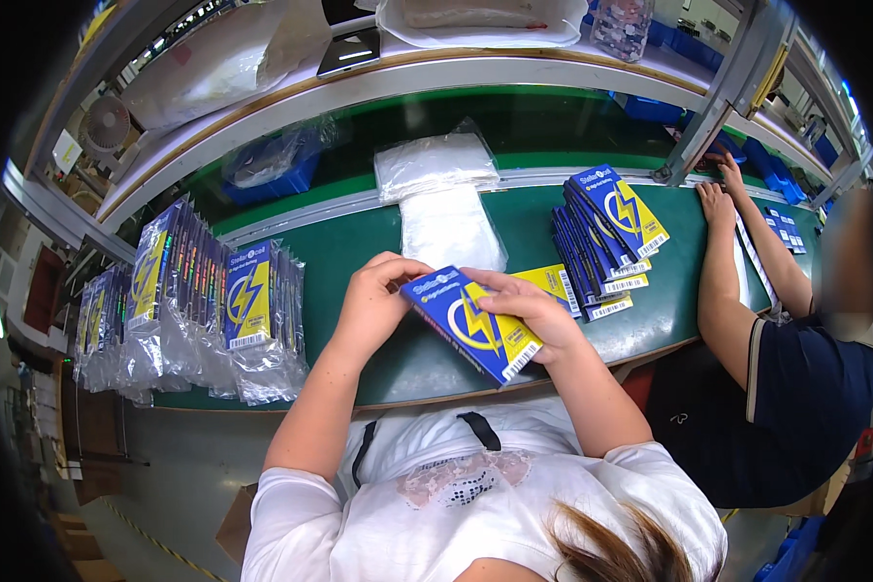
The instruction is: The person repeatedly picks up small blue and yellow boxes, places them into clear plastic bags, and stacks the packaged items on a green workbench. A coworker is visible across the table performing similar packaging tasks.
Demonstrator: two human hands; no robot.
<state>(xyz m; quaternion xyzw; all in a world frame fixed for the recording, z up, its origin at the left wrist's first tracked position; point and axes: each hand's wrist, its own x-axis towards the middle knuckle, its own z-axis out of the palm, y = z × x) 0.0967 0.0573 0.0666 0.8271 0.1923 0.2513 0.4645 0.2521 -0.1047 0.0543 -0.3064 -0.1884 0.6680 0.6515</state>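
Note:
A flat blue and yellow box (468, 325) with a lightning-bolt print is held tilted in front of my chest. My left hand (380, 299) grips its upper left corner with curled fingers. My right hand (532, 308) holds the right side, thumb across the printed face; its other fingers are partly hidden. Just behind my right hand another such box (551, 283) lies on the table. Beyond it, to the right, a leaning stack of the same boxes (606, 228) rises. Clear plastic bags (448, 225) lie in a pile behind my hands.
Rows of bagged boxes (189, 281) stand at the left of the green table (398, 373). A blue bin (276, 165) sits behind, under a shelf (514, 70). At the right a co-worker (795, 388) has both hands on the table near a metal post (698, 141).

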